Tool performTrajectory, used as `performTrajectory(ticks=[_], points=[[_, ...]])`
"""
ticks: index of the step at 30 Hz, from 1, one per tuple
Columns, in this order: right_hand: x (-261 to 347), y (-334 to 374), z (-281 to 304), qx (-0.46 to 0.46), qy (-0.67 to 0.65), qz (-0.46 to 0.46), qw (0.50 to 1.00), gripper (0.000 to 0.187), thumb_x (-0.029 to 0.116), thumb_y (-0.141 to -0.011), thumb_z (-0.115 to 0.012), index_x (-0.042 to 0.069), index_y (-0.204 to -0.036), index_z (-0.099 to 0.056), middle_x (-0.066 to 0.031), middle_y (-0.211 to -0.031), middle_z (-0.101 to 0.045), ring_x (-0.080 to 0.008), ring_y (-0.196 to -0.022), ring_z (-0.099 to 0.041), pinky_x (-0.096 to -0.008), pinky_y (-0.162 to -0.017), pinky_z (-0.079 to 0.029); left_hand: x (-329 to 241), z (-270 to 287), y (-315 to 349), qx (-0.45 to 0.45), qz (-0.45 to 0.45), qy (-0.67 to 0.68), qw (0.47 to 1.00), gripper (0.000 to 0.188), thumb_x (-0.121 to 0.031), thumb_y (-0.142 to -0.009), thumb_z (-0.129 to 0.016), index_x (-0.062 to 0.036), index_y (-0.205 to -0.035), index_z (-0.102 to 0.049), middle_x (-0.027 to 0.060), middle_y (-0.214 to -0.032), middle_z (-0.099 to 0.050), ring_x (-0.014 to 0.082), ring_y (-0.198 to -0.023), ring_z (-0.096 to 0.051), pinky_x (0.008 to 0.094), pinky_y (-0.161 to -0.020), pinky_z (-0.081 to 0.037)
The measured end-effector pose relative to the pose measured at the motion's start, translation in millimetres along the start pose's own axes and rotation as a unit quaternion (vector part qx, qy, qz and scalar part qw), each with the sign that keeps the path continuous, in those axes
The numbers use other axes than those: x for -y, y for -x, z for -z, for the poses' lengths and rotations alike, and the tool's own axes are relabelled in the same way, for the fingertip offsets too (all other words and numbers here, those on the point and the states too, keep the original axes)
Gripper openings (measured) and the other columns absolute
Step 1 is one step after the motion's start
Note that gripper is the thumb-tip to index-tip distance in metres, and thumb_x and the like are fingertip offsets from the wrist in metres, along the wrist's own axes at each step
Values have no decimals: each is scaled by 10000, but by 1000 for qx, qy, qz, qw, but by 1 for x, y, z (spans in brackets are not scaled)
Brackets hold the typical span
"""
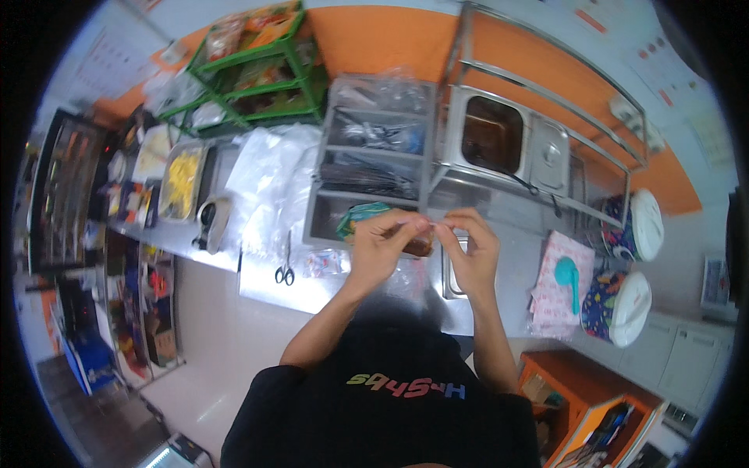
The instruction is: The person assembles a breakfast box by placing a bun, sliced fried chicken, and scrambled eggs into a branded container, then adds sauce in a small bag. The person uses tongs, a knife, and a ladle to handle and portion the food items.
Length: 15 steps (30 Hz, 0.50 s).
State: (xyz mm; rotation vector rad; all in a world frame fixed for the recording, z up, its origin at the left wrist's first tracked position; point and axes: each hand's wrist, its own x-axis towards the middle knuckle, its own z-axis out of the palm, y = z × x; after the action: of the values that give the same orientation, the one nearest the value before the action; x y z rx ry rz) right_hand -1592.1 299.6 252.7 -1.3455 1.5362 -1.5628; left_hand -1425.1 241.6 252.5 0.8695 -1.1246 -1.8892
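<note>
My left hand [382, 246] and my right hand [474, 253] meet in front of me, thumbs and fingertips pinched close together. Between the fingertips is a small, thin, pale bit of something too small to name. Partly hidden behind my left hand, a green packet [362, 216] lies in the front compartment of a grey divided bin [314, 225]. Something brown and shiny [419, 247] shows just under the fingers; I cannot tell whether it is held. To the right of it, a small steel tray [451, 285] lies partly behind my right hand.
Black scissors [285, 275] and a small clear packet [326, 264] lie left on the steel counter [269, 292]. At right are a turquoise scoop [569, 277] on pink-white paper [550, 300] and two white-lidded tubs [630, 308]. Behind stand a steel food warmer [460, 129] and a green rack [300, 74].
</note>
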Motion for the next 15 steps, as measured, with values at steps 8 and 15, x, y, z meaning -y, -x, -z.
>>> performTrajectory(ticks=[8, 15], points=[[-7, 26, -46, 156, -8, -29, 987, 133, 74, -903, -747, -5, -1009, -759, -113, -985, -715, -192, -875, -683, -309, -798, -516, 25, 50, 60, -84, 15, -28, 996, 269, -179, -1036, -621, 58, -1054, -747, 122, -1002, -758, 153, -899, -713, 289, -808, -590], [-23, 12, -75, 134, -109, -91, 981, 178, 113, -931, -719, -19, -1051, -722, -129, -994, -734, -229, -928, -708, -331, -832, -534, 29, 169, 32, -316, -92, -8, 944, 344, -239, -1051, -587, 83, -1129, -676, 166, -1028, -725, 205, -888, -711, 348, -817, -574]])
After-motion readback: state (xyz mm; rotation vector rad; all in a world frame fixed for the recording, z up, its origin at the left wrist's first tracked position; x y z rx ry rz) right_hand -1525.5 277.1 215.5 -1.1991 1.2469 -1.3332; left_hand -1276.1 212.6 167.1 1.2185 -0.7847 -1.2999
